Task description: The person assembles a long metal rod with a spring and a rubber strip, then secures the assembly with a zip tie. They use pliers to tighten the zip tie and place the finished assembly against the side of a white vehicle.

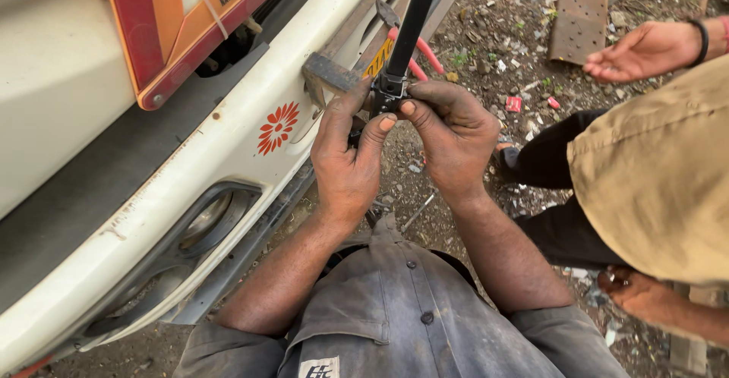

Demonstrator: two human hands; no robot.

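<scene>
Both of my hands close around the lower end of a long black rod (pixel 412 21), where a small black clamp-like fitting (pixel 387 89) sits. My left hand (pixel 347 158) grips the fitting from the left, thumb up against it. My right hand (pixel 453 131) holds it from the right, fingertips pinching its side. The rod slants up and to the right out of view. It hangs beside the white front bumper (pixel 228 131) of a vehicle, next to a grey metal bracket (pixel 328 73) on that bumper.
Another person in a tan shirt (pixel 657 173) crouches at the right, one open hand (pixel 645 50) raised, the other hand (pixel 636 291) low. Red-handled pliers (pixel 422 51) rest on the bumper. A rusty metal plate (pixel 579 10) lies on littered dirt ground.
</scene>
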